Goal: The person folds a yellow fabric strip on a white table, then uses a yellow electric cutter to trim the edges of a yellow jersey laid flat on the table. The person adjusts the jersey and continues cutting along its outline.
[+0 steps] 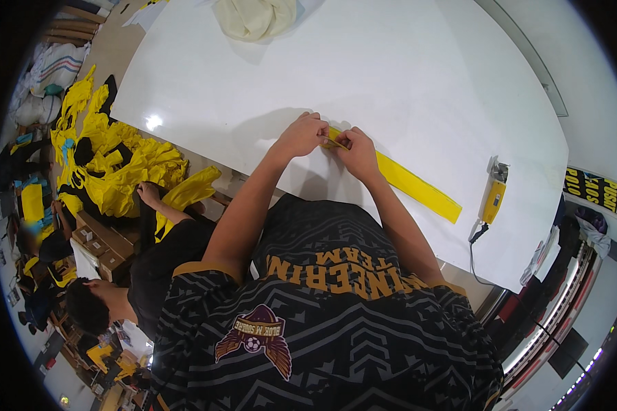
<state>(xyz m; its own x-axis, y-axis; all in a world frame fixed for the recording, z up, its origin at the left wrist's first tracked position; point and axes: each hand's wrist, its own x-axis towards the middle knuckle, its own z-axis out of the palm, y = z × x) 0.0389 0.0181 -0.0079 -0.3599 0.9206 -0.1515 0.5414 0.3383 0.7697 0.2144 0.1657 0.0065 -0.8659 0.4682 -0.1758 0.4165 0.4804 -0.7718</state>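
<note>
A long yellow fabric strip [421, 188] lies slantwise on the white table [418, 82], its far right end flat on the surface. At its other end, my left hand [303, 139] pinches an edge of the strip between thumb and fingers. Close beside it, my right hand [358, 156] is closed on the same end, fingertips almost meeting those of the left. A small piece of yellow edge shows lifted between the two hands. Whether the strip is one layer or several, I cannot tell. My right forearm passes over the near side of the strip.
A yellow hand-held electric cutter [493, 198] stands at the right, its dark cord running off the table's near edge. Cream cloth [253, 17] lies at the far edge. To the left, a co-worker [164, 253] sits beside heaped yellow and black fabric [116, 168] and cardboard boxes [106, 250].
</note>
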